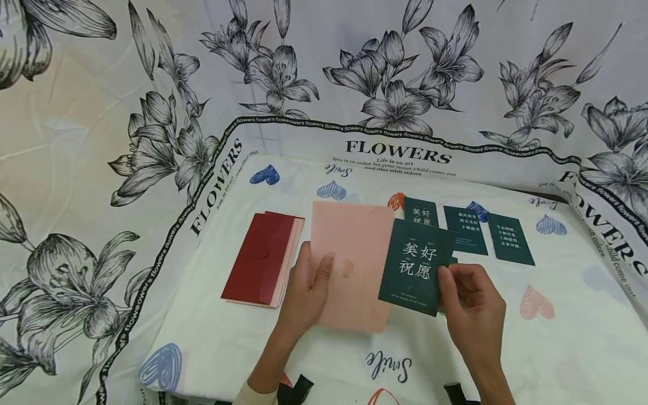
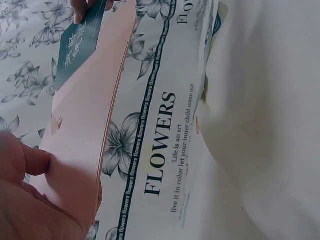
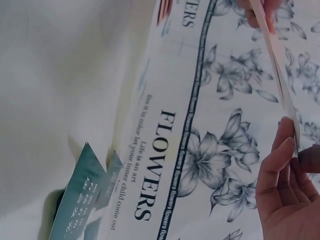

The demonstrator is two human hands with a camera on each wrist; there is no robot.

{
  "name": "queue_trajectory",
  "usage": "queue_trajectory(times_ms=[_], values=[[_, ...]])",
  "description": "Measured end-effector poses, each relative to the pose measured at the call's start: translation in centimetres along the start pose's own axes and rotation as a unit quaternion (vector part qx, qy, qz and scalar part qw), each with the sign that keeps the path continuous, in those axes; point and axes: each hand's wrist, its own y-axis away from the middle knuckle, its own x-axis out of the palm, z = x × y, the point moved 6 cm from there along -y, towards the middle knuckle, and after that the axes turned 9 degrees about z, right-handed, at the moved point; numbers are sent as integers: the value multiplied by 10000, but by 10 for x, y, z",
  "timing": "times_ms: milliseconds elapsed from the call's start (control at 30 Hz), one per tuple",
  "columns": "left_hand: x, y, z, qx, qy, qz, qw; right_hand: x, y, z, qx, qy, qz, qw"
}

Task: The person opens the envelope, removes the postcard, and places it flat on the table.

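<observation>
My left hand (image 1: 306, 287) grips the left edge of a pink paper folder (image 1: 354, 247), its thumb lying across the front. A small half-round slit shows near the folder's middle. Between thumb and fingers my right hand (image 1: 473, 304) pinches the right edge of a dark green card (image 1: 415, 264) printed with white characters. That card overlaps the folder's right side in the head view. From the left wrist, the green card (image 2: 82, 42) lies against the upper part of the folder (image 2: 87, 120). The right wrist view has the held pieces nearly edge-on.
Left of the hands lies a stack of dark red and pink folders (image 1: 260, 259). Several green cards, among them one in the middle (image 1: 466, 230) and one at the right (image 1: 510, 239), lie toward the table's back. A flower-printed cloth (image 1: 283, 135) covers table and backdrop.
</observation>
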Motion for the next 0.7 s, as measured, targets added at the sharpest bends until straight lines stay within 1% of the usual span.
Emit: queue_trajectory(times_ms=[133, 233, 367, 433, 600, 700], values=[[-4, 0, 2, 29, -51, -62, 10000, -6, -1, -1, 21, 56, -98, 9999], [-8, 0, 3, -71, -118, -151, 9998, -17, -3, -7, 8, 186, -293, 9994], [-14, -1, 5, -196, -201, -275, 9992, -34, -7, -16, -42, 535, -478, 9974], [-16, -1, 5, -200, -214, -314, 9991, -41, -8, -20, -52, 734, -519, 9959], [-18, -1, 8, -247, -237, -325, 9989, -55, -10, -34, 147, 1024, -513, 9933], [-19, -2, 9, -316, -279, -307, 9986, -64, -12, -47, 380, 1235, -469, 9905]])
